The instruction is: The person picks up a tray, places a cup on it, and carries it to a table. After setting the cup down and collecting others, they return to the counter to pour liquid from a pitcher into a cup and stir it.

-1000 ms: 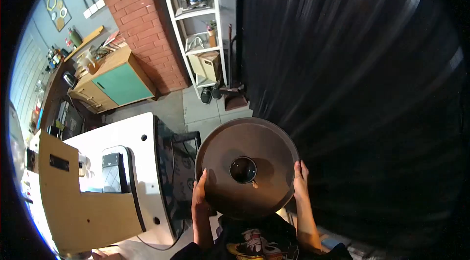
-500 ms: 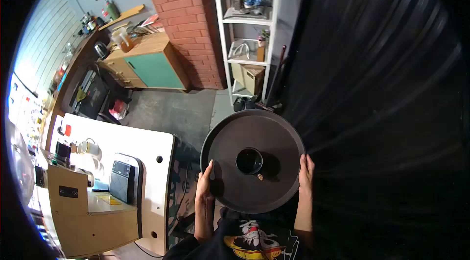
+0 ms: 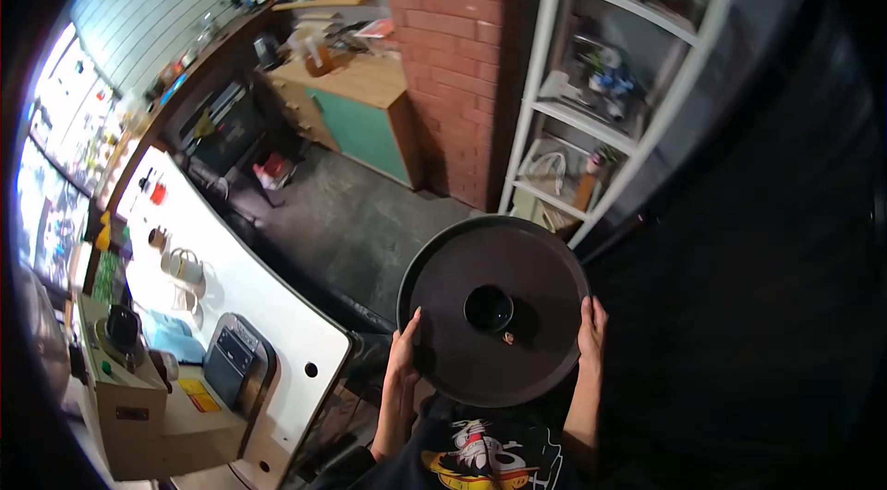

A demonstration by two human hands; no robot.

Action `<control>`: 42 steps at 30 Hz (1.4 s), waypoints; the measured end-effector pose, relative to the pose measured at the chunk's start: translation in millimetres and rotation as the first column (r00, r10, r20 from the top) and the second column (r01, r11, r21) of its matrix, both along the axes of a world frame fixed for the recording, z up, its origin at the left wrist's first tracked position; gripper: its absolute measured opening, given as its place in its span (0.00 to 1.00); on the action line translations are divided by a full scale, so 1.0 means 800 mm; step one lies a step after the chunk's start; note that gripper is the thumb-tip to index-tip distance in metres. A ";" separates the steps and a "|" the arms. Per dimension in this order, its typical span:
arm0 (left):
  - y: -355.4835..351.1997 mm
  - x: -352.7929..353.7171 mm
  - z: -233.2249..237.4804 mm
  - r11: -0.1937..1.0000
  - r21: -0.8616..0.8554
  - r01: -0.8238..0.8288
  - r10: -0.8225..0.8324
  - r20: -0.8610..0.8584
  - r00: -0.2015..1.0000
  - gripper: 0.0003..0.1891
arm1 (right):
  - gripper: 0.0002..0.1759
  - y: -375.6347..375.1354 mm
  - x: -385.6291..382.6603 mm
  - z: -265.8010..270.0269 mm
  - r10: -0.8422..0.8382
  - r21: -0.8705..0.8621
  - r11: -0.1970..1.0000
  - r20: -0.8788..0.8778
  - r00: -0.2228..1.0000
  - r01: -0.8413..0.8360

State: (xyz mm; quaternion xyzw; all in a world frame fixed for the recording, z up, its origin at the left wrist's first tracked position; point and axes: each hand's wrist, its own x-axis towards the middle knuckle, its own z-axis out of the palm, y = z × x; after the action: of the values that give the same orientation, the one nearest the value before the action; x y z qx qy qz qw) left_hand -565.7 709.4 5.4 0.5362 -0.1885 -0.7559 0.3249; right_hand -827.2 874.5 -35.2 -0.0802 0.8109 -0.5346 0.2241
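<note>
Near the middle of a round dark tray (image 3: pixel 462 362) there's a black cup (image 3: pixel 488 308), with a tiny tan bit (image 3: pixel 508 338) right by its near side, can't tell if it's part of the cup. Left hand (image 3: pixel 404 351) is gripping the tray's left edge, thumb up on the rim, and the right hand (image 3: pixel 592 328) has the right edge, though the grip underneath is hidden. Off to the left, well apart, a white surface (image 3: pixel 277 301) carries a white mug (image 3: pixel 185 266).

White shelf (image 3: pixel 586 126) near a red brick pillar (image 3: pixel 451 56)
</note>
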 end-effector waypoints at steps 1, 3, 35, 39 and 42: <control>-0.013 -0.001 0.000 1.000 -0.028 0.010 -0.011 -0.058 0.998 0.22 | 0.33 -0.025 -0.018 -0.007 0.060 -0.017 0.998 0.013 0.998 -0.060; -0.032 0.001 0.005 0.998 -0.050 -0.036 0.031 -0.098 0.995 0.22 | 0.34 -0.078 -0.035 -0.006 0.188 -0.031 0.982 0.031 0.982 -0.187; -0.508 0.126 -0.043 0.726 -0.112 -0.679 0.657 -0.182 0.732 0.18 | 0.18 -0.831 0.078 -0.044 0.806 -0.249 0.525 -0.160 0.570 -0.814; -0.593 0.119 -0.070 0.814 -0.127 -0.568 0.569 -0.028 0.822 0.20 | 0.18 -0.891 0.064 -0.062 0.773 -0.198 0.571 -0.199 0.603 -0.797; -0.678 0.100 -0.076 0.867 -0.100 -0.489 0.492 0.014 0.870 0.20 | 0.19 -0.952 0.038 -0.109 0.655 -0.110 0.641 -0.436 0.617 -0.759</control>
State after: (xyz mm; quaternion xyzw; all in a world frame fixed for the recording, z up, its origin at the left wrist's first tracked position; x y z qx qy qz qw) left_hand -485.8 166.9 -55.7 0.5654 -0.0875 -0.6284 0.5270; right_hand -796.7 112.9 -122.2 -0.5235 0.6519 -0.4867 0.2534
